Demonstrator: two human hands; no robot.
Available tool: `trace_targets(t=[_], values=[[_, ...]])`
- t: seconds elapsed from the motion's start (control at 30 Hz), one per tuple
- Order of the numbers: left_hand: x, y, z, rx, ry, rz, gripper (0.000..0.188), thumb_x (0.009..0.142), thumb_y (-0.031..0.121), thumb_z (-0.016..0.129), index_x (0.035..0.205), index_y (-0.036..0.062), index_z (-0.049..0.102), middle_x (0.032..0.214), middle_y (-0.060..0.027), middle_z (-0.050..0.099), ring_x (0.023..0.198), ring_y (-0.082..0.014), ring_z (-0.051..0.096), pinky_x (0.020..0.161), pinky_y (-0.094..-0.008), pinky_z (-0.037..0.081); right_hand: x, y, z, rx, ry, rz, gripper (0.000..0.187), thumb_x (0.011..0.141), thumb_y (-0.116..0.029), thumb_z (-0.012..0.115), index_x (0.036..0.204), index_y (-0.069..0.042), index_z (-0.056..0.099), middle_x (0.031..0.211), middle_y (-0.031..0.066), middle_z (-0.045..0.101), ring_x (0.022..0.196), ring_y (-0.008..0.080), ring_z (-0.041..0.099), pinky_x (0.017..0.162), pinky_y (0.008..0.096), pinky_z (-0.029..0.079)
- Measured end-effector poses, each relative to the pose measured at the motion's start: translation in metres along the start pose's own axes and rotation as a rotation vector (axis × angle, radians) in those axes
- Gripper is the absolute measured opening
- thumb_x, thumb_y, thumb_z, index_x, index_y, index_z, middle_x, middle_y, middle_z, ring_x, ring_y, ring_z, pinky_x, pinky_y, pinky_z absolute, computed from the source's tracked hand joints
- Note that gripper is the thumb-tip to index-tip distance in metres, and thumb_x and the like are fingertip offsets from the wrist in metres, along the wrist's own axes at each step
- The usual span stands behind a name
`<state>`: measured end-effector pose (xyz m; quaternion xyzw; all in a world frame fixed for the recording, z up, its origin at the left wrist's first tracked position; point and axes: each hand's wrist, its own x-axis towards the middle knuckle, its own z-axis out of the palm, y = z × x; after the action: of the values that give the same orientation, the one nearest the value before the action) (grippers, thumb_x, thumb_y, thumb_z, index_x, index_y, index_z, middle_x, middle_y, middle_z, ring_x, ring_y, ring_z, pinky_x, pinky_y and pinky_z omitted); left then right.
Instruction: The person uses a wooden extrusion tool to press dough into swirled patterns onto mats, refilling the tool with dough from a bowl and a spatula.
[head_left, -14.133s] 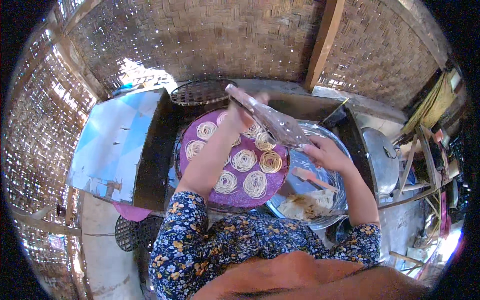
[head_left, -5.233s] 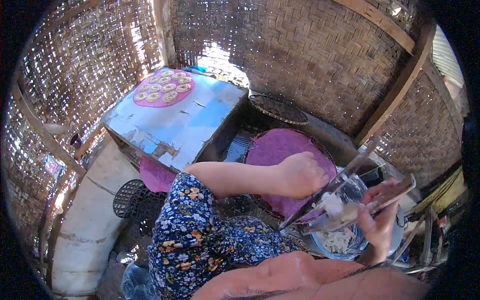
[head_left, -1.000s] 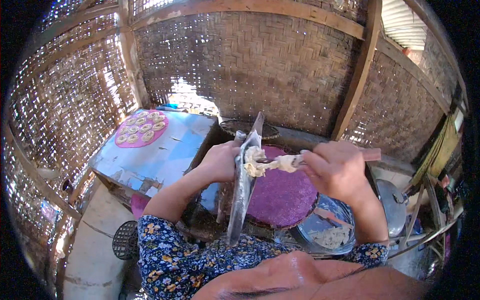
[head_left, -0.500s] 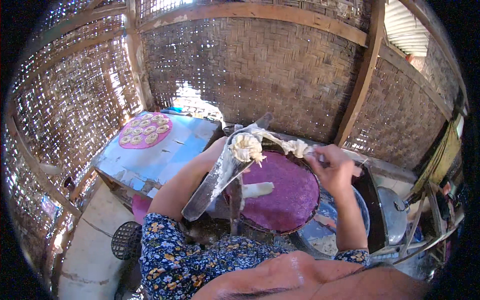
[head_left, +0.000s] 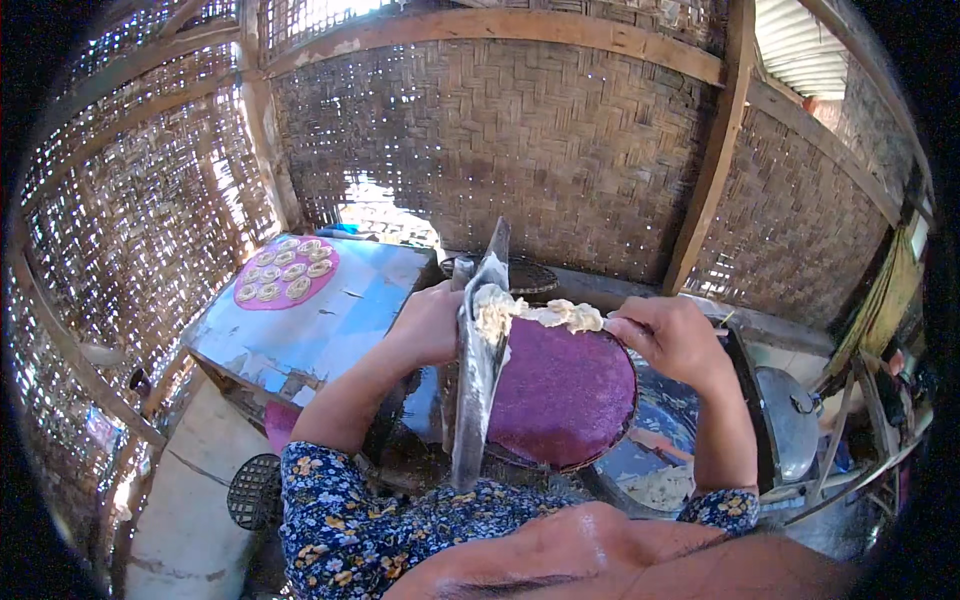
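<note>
Head cam: tool (head_left: 474, 400) in L hand (head_left: 430, 322), long axis approx. fwd.

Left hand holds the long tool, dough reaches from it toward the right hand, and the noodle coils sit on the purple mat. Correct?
Not the mat: in the head view, the noodle coils lie on the pink sheet on the table at left. The rest is right: left hand on the tool, dough reaching toward the right hand.

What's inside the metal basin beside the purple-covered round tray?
The metal basin holds pale dough at its near side, with a flat pinkish-tan strip beyond it. The right forearm covers part of the basin; anything beneath the dough is hidden.
</note>
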<state>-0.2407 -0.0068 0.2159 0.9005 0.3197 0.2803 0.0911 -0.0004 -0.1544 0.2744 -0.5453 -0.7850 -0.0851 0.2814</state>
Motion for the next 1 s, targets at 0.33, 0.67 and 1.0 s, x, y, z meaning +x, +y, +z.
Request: trace_targets(t=[0.33, 0.67, 1.0], values=[[0.003, 0.018, 0.004, 0.057, -0.037, -0.023, 0.041, 0.062, 0.033, 0.061, 0.096, 0.0086, 0.059, 0.092, -0.0174, 0.056, 0.083, -0.0332, 0.055, 0.075, -0.0386, 0.044, 0.031, -0.050, 0.014, -0.270, -0.220, 0.040, 0.022, 0.075, -0.025, 0.051, 0.074, -0.003, 0.056, 0.069, 0.0160, 0.058, 0.063, 0.0320, 0.058, 0.054, 0.0429, 0.044], [0.015, -0.013, -0.029, -0.191, -0.227, 0.107, 0.044, 0.064, 0.037, 0.061, 0.097, 0.0092, 0.056, 0.091, -0.0162, 0.058, 0.083, -0.0328, 0.056, 0.073, -0.0384, 0.044, -0.010, -0.015, 0.005, -0.892, 0.763, -0.653, 0.013, 0.065, -0.020, 0.064, 0.074, -0.014, 0.057, 0.074, 0.0002, 0.058, 0.059, 0.0103, 0.053, 0.050, 0.0250, 0.038], [0.047, 0.034, 0.009, -0.259, 0.341, 0.347, 0.036, 0.063, 0.033, 0.062, 0.091, 0.0101, 0.058, 0.086, -0.0128, 0.058, 0.080, -0.0321, 0.056, 0.069, -0.0386, 0.045, -0.020, 0.000, 0.072, 0.784, 0.494, 0.278, 0.016, 0.073, -0.011, 0.064, 0.083, -0.001, 0.057, 0.072, 0.0014, 0.056, 0.065, 0.0066, 0.049, 0.059, 0.0199, 0.040]])
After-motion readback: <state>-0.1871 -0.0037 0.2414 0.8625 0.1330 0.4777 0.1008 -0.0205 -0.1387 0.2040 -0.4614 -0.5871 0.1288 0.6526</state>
